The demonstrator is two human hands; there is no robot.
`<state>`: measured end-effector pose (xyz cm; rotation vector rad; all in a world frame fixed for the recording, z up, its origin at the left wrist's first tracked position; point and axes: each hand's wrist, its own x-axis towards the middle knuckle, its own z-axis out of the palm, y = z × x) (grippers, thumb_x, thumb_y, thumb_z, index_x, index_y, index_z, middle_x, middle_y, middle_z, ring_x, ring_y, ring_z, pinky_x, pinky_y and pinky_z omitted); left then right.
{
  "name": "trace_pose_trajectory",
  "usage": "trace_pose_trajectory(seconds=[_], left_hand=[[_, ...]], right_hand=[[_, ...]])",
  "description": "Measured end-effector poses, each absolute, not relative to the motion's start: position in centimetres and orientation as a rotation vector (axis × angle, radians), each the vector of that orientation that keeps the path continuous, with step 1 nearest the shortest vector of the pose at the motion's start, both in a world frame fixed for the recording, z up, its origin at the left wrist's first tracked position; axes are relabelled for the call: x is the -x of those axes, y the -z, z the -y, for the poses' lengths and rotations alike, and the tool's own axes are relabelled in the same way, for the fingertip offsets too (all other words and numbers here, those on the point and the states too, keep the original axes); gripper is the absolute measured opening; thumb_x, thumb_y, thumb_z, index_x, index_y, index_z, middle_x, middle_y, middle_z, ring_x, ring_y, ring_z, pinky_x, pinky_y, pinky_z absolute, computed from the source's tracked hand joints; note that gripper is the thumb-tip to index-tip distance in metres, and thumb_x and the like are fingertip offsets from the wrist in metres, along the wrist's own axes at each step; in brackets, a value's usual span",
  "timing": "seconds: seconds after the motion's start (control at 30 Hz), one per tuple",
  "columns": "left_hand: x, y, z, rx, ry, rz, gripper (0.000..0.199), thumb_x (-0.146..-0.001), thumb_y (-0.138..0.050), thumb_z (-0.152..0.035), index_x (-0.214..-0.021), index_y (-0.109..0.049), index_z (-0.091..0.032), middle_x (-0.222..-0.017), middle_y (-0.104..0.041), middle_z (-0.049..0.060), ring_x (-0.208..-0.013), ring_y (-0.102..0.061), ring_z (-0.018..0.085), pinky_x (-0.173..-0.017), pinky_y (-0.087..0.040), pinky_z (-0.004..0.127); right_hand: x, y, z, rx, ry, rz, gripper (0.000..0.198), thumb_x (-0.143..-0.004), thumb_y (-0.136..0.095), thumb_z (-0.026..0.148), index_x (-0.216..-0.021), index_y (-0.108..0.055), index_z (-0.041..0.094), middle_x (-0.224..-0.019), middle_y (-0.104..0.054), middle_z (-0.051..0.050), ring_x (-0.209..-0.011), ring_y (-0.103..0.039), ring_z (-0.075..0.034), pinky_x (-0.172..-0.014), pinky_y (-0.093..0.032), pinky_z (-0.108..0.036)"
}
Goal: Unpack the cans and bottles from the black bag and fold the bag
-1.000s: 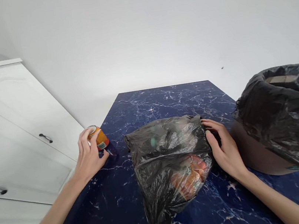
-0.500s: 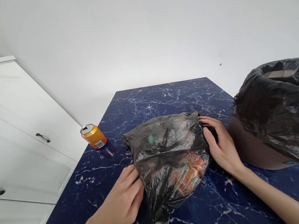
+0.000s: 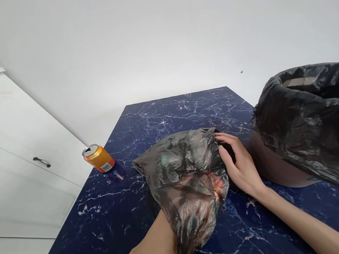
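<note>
I can't make out the left hand's [image 3: 187, 200] grip: it is veiled in thin plastic, apparently inside the black bag [image 3: 186, 154]. The right hand [image 3: 240, 163] curves at the bag's right end, thumb apart from the fingers, fingertips against the plastic; whether it pinches any, I can't tell. The bag lies slumped on the near half of the table [image 3: 155, 116], between the two arms. The step in hand, I'd judge, is feeling for something in there; the next move calls for a firm hold on one item while the other hand steadies the plastic. Through the bag I can see a reddish thing [image 3: 218, 184] and something greenish [image 3: 167, 158], neither clear enough to name. An orange can [image 3: 99, 159], opened at the top, stands by the table's left edge. Over to the right is a brown bin [image 3: 277, 166] with a black liner [image 3: 315, 122]; a pale patch shows inside, too little to identify.
</note>
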<state>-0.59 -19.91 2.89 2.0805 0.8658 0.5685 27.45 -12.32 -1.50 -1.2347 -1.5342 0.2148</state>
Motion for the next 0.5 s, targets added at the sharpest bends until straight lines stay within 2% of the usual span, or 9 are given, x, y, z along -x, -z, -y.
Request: trace_pose_trajectory(seconds=[0.1,0.2,0.33,0.5], left_hand=[[-0.4,-3.9,20.2,-2.077,-0.562,-0.878,0.065,-0.105,-0.06,-0.047,-0.167,-0.045,-0.035,-0.157,-0.064,0.009,-0.151,-0.051,0.04,-0.127,-0.043,0.06],[-0.9,-4.2,20.6,-1.966,-0.606,-0.89,0.062,-0.105,-0.062,-0.049,-0.164,-0.05,-0.034,-0.156,-0.065,0.008,-0.161,-0.04,0.037,-0.132,-0.037,0.058],[-0.7,-3.6,21.2,-1.775,-0.652,-0.984,0.066,-0.103,-0.065,-0.051,-0.165,-0.05,-0.033,-0.157,-0.065,0.009,-0.156,-0.048,0.036,-0.129,-0.043,0.054],[-0.3,-4.3,21.5,-1.664,-0.709,-1.118,0.075,-0.096,-0.071,-0.06,-0.164,-0.051,-0.036,-0.147,-0.072,0.009,-0.141,-0.064,0.039,-0.116,-0.057,0.053]], right_hand=[[-27.4,1.4,12.3,1.227,-0.209,1.541,0.029,-0.113,-0.048,0.04,-0.136,-0.06,0.027,-0.146,-0.064,-0.013,-0.141,-0.059,-0.03,-0.119,-0.046,-0.055],[-27.4,1.4,12.3,1.225,-0.204,1.541,0.029,-0.113,-0.048,0.039,-0.135,-0.06,0.026,-0.145,-0.064,-0.013,-0.14,-0.059,-0.029,-0.119,-0.046,-0.055],[-27.4,1.3,12.3,1.234,-0.207,1.548,0.029,-0.112,-0.048,0.039,-0.136,-0.059,0.026,-0.145,-0.064,-0.014,-0.14,-0.059,-0.029,-0.119,-0.047,-0.054],[-27.5,1.3,12.3,1.242,-0.223,1.553,0.029,-0.112,-0.048,0.039,-0.136,-0.059,0.027,-0.147,-0.063,-0.013,-0.141,-0.059,-0.029,-0.12,-0.046,-0.054]])
